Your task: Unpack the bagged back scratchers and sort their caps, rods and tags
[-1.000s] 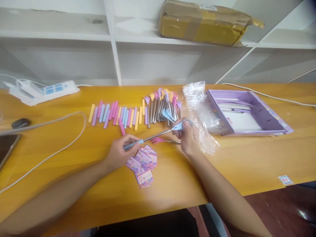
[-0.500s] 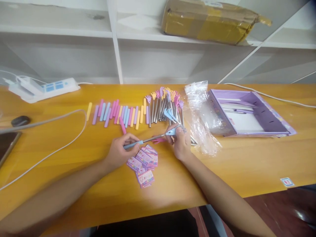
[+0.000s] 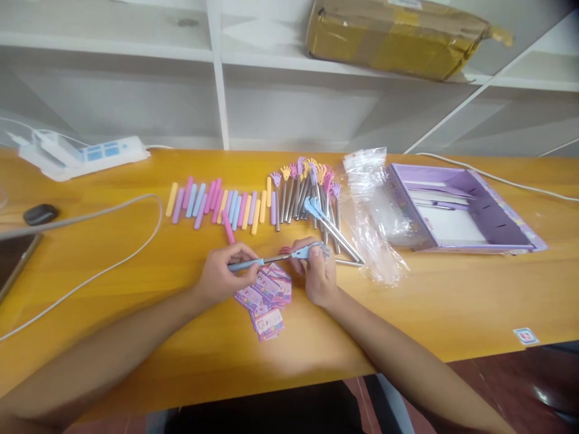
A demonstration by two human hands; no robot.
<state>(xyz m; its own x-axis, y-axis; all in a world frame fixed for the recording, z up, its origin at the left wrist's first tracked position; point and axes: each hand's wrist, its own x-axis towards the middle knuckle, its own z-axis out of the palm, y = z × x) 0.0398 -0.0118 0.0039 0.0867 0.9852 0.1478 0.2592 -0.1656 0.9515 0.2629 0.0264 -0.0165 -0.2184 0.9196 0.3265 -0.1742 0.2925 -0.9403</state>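
My left hand (image 3: 219,274) is closed round a light-blue handle tube (image 3: 245,264). My right hand (image 3: 322,278) pinches the blue hand-shaped head of a back scratcher (image 3: 300,252). The scratcher's metal rod runs leftward into the tube; only a short stretch of rod shows between the two. Printed cards (image 3: 269,322) lie in a loose pile below my hands. Behind them, pink, purple, blue and yellow handle tubes (image 3: 219,202) form a row. Several back scratchers with bare metal rods (image 3: 289,196) lie to the right of that row, two blue-headed ones (image 3: 332,229) nearest me.
Clear plastic bags (image 3: 373,223) lie right of the scratchers, beside an open purple box (image 3: 493,246). A power strip (image 3: 94,157), a white cable (image 3: 97,271) and a dark mouse-like object (image 3: 40,214) occupy the left. A taped carton (image 3: 398,39) sits on the shelf above.
My right hand has moved left and slightly down with the scratcher's head, toward my left hand. Less of the metal rod shows between head and tube. The view has shifted slightly.
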